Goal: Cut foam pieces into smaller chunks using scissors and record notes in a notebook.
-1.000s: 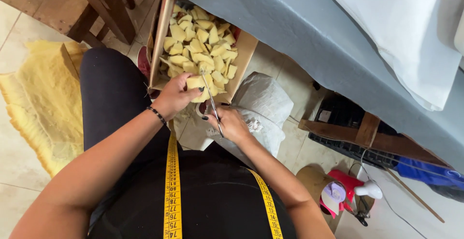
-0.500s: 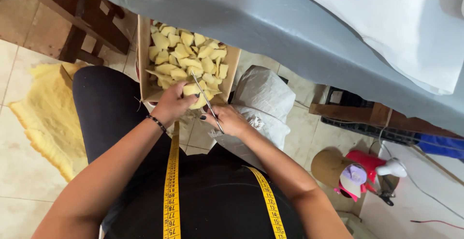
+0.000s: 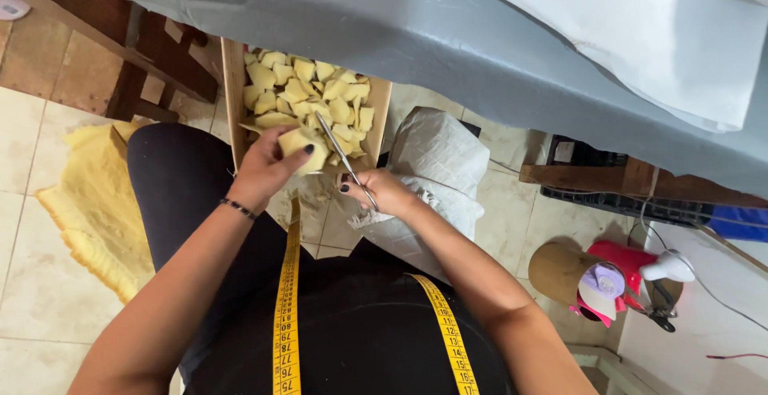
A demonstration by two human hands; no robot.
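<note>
Left hand [image 3: 268, 169] clamps a pale yellow foam piece [image 3: 302, 144], thick and blocky. Right hand [image 3: 382, 191] grips slim metal scissors [image 3: 340, 155], blades touching the foam.

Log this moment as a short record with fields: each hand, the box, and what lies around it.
left hand: holds a yellow foam piece over the box
right hand: grips scissors, blades pointing toward the foam piece
cardboard box: on the floor, filled with cut yellow foam pieces
measuring tape: yellow, draped round the neck
yellow foam sheet: on the tiled floor, left
white sack: right of the box
</note>
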